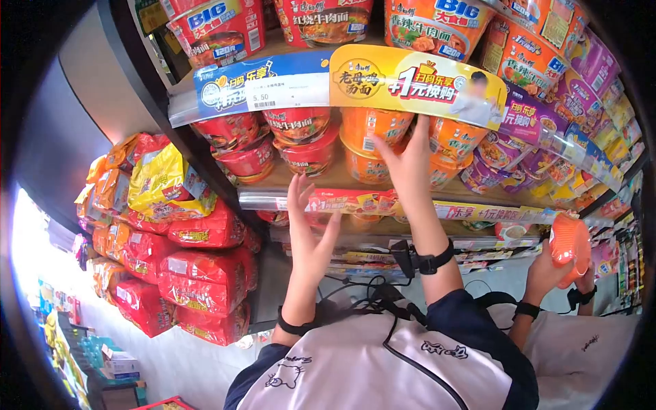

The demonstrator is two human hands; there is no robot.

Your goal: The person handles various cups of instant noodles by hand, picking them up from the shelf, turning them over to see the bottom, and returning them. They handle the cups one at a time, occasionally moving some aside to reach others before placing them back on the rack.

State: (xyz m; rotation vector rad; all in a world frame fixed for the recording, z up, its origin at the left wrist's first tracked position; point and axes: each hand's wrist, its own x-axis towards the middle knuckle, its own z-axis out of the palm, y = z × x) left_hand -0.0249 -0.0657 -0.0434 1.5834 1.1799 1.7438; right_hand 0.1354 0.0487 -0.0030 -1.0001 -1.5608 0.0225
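Note:
My right hand (408,160) reaches onto the middle shelf with thumb and fingers apart. Its thumb overlaps the front of an orange instant noodle bucket (367,147), and its fingertips extend into the gap beside another orange noodle bucket (453,140), partly behind the yellow price strip (417,85). Lower and to the left, my left hand (311,229) is raised with fingers spread, holding nothing. Just beyond its fingertips stands a stack of red noodle buckets (305,150). Dark bands circle both wrists.
More large noodle buckets (437,27) fill the shelf above. Red and yellow noodle multipacks (171,181) are stacked at the left, beyond a dark upright panel. At the right, another person's hands (544,273) hold an orange package (570,247). Purple buckets (502,150) line the shelf further right.

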